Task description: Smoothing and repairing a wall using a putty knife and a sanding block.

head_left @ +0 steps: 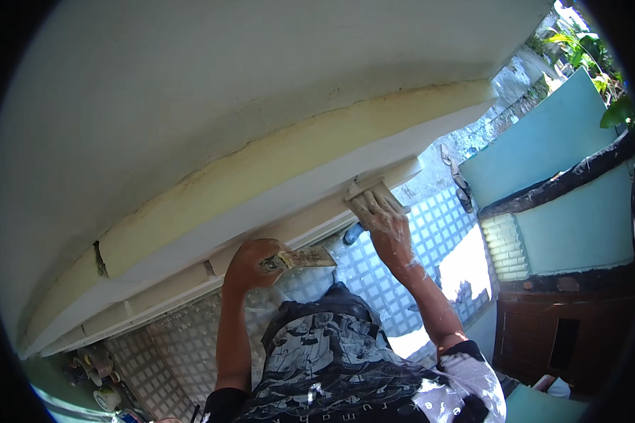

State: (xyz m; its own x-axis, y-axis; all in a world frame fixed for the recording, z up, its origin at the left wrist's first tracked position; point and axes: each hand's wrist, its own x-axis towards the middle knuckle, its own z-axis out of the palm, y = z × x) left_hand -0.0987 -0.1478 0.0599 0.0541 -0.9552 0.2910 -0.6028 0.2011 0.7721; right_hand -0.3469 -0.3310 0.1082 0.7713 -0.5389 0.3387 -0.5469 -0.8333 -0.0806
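Note:
My left hand is closed round the handle of a putty knife, whose stained flat blade points right, away from the wall. Farther right, my right hand grips a flat, pale spreader with fingers laid along it. The spreader touches or lies very close to the lower white moulding near its right end. White smears coat my right hand and forearm. Above the hands runs a long white ledge with a pale yellow band; dark cracks show along its edges.
Below lies a patterned tile floor with bright sun patches. Slippers rest at the right near a blue-green wall. A brown wooden cabinet or door stands lower right. Assorted items sit at the lower left; leaves hang upper right.

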